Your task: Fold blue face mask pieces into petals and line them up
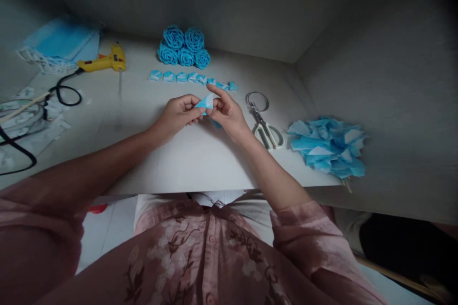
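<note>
Both of my hands meet over the middle of the white table (pixel 193 162). My left hand (pixel 178 114) and my right hand (pixel 228 113) pinch one small blue folded piece (pixel 206 102) between their fingertips, with the right index finger raised. Just beyond the hands lies a row of several small folded blue pieces (pixel 193 77). Behind that row sits a cluster of several blue rolled roses (pixel 183 46).
Scissors (pixel 265 126) lie right of my right hand, with a pile of cut blue pieces (pixel 327 147) farther right. A yellow glue gun (pixel 103 62) with a black cord (pixel 66 94) lies at the back left, beside stacked blue face masks (pixel 60 43). White scraps (pixel 32 124) cover the left edge. Grey walls close the corner.
</note>
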`<state>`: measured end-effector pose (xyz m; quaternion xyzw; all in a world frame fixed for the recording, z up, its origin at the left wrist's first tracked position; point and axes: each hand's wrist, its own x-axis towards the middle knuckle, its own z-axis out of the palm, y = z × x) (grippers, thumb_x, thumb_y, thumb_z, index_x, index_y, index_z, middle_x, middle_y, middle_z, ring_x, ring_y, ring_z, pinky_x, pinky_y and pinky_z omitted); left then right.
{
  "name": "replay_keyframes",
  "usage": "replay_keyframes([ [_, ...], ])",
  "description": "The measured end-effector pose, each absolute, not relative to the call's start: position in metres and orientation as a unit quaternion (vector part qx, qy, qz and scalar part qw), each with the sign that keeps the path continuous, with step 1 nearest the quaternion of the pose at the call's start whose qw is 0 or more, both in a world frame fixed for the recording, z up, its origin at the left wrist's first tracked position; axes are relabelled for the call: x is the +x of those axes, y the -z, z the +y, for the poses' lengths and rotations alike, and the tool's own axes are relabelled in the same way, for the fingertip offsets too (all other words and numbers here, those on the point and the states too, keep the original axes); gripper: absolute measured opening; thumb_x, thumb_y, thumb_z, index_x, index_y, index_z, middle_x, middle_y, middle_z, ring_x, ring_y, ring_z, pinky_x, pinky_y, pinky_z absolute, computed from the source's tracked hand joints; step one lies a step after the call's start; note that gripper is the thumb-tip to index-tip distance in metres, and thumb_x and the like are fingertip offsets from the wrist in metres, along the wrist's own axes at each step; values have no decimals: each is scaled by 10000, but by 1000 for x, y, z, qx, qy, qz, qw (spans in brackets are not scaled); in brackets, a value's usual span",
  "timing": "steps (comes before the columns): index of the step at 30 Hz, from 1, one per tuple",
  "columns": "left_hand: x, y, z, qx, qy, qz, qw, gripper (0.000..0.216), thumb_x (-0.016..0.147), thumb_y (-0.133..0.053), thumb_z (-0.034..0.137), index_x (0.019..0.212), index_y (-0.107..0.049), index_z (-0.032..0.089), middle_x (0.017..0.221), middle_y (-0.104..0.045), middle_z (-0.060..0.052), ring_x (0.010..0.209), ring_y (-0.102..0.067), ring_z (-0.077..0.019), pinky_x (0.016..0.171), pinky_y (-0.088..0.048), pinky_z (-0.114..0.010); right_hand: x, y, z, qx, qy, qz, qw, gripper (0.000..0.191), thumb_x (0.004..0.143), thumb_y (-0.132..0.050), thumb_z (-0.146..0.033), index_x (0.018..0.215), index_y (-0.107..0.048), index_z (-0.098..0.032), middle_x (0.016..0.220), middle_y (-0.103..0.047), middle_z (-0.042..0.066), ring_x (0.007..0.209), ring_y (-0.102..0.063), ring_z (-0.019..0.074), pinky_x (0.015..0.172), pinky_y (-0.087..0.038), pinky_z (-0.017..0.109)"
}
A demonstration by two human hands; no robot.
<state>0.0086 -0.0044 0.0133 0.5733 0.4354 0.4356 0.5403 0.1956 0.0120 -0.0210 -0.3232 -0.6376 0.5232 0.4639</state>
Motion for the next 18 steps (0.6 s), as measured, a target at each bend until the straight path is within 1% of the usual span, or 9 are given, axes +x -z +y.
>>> replay_keyframes([
  [3, 8, -14, -5, 573, -433, 434, 544, 165, 767, -789, 264, 770, -651, 174, 658, -655, 11, 559, -543, -86, 543, -418, -217, 196, 20, 11, -318, -528, -643, 455, 779, 843, -835, -598, 1506, -562, -292, 917, -665, -3, 847, -646, 170, 821, -569, 323],
  [5, 7, -16, -5, 572, -428, 433, 550, 155, 771, -772, 248, 746, -638, 174, 638, -642, 14, 549, -532, -84, 543, -415, -216, 200, 15, 11, -308, -549, -641, 440, 731, 850, -822, -591, 1478, -595, -292, 959, -680, 10, 901, -667, 179, 861, -585, 340],
  [8, 7, -19, -5, 567, -417, 436, 561, 140, 776, -733, 231, 716, -621, 175, 603, -620, 18, 532, -522, -82, 530, -400, -213, 209, 3, 10, -297, -589, -625, 418, 648, 860, -802, -593, 1405, -663, -270, 1055, -698, 37, 994, -679, 193, 907, -594, 365],
  [10, 7, -21, -6, 563, -411, 440, 566, 128, 771, -717, 222, 709, -616, 175, 588, -610, 22, 518, -514, -79, 521, -390, -211, 212, -3, 10, -305, -589, -619, 420, 614, 842, -823, -593, 1335, -706, -246, 1065, -699, 41, 991, -669, 184, 900, -584, 352],
  [12, 8, -22, -6, 562, -406, 445, 567, 117, 761, -716, 222, 714, -621, 174, 589, -614, 23, 511, -509, -76, 517, -383, -210, 212, -4, 10, -323, -563, -626, 432, 580, 815, -859, -587, 1250, -740, -222, 998, -684, 26, 921, -642, 158, 860, -562, 320],
  [14, 9, -21, -7, 564, -398, 450, 567, 118, 748, -724, 231, 723, -624, 173, 598, -622, 22, 515, -512, -75, 518, -381, -209, 209, -2, 9, -341, -526, -640, 444, 548, 792, -880, -601, 1152, -762, -206, 882, -631, -6, 813, -587, 129, 780, -529, 289],
  [16, 9, -20, -8, 569, -386, 451, 569, 133, 736, -733, 247, 726, -622, 175, 600, -624, 22, 519, -519, -76, 517, -379, -209, 206, 1, 9, -353, -493, -653, 454, 528, 783, -873, -644, 1050, -766, -200, 787, -562, -33, 717, -516, 108, 687, -481, 269],
  [18, 10, -19, -8, 579, -374, 449, 569, 146, 733, -734, 267, 731, -617, 179, 592, -618, 26, 521, -525, -81, 516, -380, -211, 204, 4, 8, -360, -467, -662, 462, 526, 789, -850, -684, 969, -755, -199, 741, -533, -42, 670, -476, 101, 634, -441, 262],
])
